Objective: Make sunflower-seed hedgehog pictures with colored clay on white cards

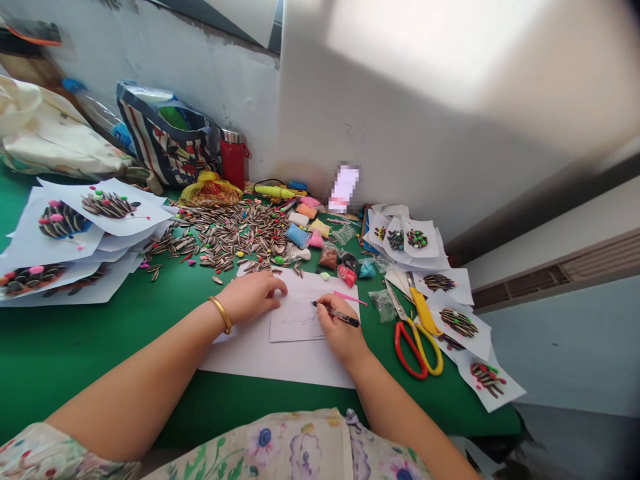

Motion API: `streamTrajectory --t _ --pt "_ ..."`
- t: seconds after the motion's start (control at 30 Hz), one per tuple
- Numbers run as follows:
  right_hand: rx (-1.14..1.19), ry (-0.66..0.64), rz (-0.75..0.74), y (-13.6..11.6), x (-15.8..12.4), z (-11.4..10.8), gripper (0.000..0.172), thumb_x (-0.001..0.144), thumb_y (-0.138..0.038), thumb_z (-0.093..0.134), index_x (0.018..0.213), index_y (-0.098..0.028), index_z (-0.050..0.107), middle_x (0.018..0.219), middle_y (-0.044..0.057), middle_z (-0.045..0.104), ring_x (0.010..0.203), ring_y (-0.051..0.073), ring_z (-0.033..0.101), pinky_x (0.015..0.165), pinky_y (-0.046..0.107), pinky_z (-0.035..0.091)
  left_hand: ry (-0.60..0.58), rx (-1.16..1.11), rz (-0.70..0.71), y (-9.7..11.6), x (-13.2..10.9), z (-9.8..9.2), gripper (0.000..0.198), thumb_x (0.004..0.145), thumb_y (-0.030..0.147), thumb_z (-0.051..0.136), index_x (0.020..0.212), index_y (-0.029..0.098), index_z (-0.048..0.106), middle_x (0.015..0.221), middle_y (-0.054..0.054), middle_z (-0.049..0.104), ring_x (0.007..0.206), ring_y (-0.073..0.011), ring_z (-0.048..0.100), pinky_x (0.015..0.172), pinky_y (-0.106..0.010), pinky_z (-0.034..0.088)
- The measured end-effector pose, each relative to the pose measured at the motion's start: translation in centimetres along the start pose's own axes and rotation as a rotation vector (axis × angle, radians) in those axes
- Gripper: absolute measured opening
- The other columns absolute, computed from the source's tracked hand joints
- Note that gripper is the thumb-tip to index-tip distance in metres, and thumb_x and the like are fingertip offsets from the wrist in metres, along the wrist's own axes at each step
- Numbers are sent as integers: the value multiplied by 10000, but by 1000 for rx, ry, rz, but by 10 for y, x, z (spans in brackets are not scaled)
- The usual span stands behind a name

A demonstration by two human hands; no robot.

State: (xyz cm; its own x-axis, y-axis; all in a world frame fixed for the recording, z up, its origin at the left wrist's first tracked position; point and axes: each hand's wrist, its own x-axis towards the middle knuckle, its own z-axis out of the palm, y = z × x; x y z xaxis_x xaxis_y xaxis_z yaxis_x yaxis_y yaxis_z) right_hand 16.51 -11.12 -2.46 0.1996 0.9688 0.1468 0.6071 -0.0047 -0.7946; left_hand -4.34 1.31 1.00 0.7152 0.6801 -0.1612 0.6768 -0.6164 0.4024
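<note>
A black pen [343, 315] is gripped in my right hand [344, 333], its tip at the edge of a pencil-thin drawing of a hedgehog-like animal. That drawing is on a small white paper [285, 333], which lies on a larger white sheet [250, 363]. My left hand [255, 295], a gold bangle at its wrist, rests on the paper to the left of the drawing with fingers apart and slightly bent, holding nothing. Just beyond my right hand lies a thin pink stick [351, 298]. Striped sunflower seeds [235, 230] are heaped past my left hand.
Small bags of coloured clay [327, 257] lie beyond the papers. Red-and-yellow scissors [413, 340] and a yellow utility knife [424, 310] are to the right. Seed-decorated papers [115, 207] are stacked left, others right. A red flask [233, 160] and a phone [344, 188] stand at the wall.
</note>
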Motion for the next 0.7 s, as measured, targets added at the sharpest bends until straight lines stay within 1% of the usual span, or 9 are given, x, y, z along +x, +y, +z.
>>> streamTrajectory --t 0.13,0.3,0.43,0.57,0.7 --pt "16 3 -2 0 -1 -1 171 902 -291 500 949 -206 641 885 32 655 824 189 595 758 297 455 0 4 1 -1 0 1 257 800 313 615 1045 296 691 984 -25 670 932 -222 608 735 -293 427" --pt "-9 -14 -3 -1 -2 0 163 894 -288 500 920 -211 641 831 19 650 776 183 586 718 288 442 2 8 4 0 0 0 256 797 312 619 1041 291 694 981 -27 668 925 -219 610 740 -290 430" --pt "-25 8 6 -2 -2 -1 158 888 -278 493 881 -212 636 792 12 637 755 180 576 695 282 428 5 13 0 1 0 0 248 800 302 610 1034 294 693 975 -23 671 924 -219 614 733 -290 433" --pt "-7 -3 -1 -3 -3 -3 155 884 -275 493 862 -211 631 776 9 627 735 175 569 679 277 422 4 12 -2 1 0 0 254 797 301 613 1038 292 692 977 -22 672 931 -219 615 747 -289 440" --pt "8 25 9 -4 -4 -4 155 879 -272 490 843 -209 626 738 2 611 697 167 555 660 274 416 0 15 0 2 0 0 260 796 299 609 1043 288 691 979 -23 669 941 -222 613 758 -289 444"
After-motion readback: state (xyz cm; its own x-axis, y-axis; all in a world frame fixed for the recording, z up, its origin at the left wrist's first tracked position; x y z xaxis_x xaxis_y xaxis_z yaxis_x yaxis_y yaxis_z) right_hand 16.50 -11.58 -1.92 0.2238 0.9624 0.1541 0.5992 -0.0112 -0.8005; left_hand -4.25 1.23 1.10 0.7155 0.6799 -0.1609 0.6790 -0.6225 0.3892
